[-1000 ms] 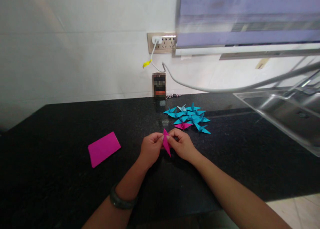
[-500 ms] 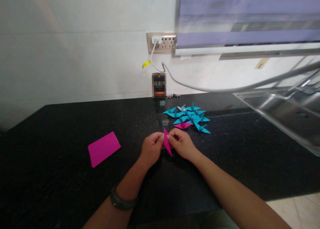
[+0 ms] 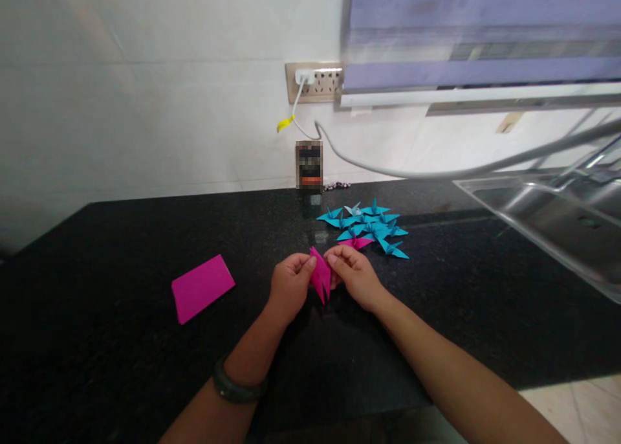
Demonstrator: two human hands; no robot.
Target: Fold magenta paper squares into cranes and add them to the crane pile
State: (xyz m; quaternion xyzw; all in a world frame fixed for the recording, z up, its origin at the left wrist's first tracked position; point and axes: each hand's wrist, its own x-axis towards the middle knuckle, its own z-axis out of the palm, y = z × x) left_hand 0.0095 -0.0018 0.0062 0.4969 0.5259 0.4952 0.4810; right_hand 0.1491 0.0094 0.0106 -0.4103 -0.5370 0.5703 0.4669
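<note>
A folded pink origami paper (image 3: 320, 277) is held upright between my two hands above the counter, its lower end split into two points. My left hand (image 3: 293, 283) pinches its left edge with thumb and fingers. On the other side my right hand (image 3: 353, 274) grips the right edge, thumb bent against the fingers. Just beyond the right hand lies a finished pink paper crane (image 3: 356, 242), in front of several blue paper cranes (image 3: 373, 227) and one pale crane (image 3: 353, 208). A stack of pink paper (image 3: 202, 288) rests to the left.
The black countertop (image 3: 121, 243) meets a white tiled wall. A steel sink (image 3: 548, 237) is set in at the right. A blurred upright box (image 3: 309, 166) and a beaded string (image 3: 336, 186) stand by the wall, below a socket (image 3: 327, 83) with a white cable.
The pink folded paper has turned and its flaps have spread, so it looks wider with two lower points. Both hands have shifted slightly left. The cranes and paper stack stay put.
</note>
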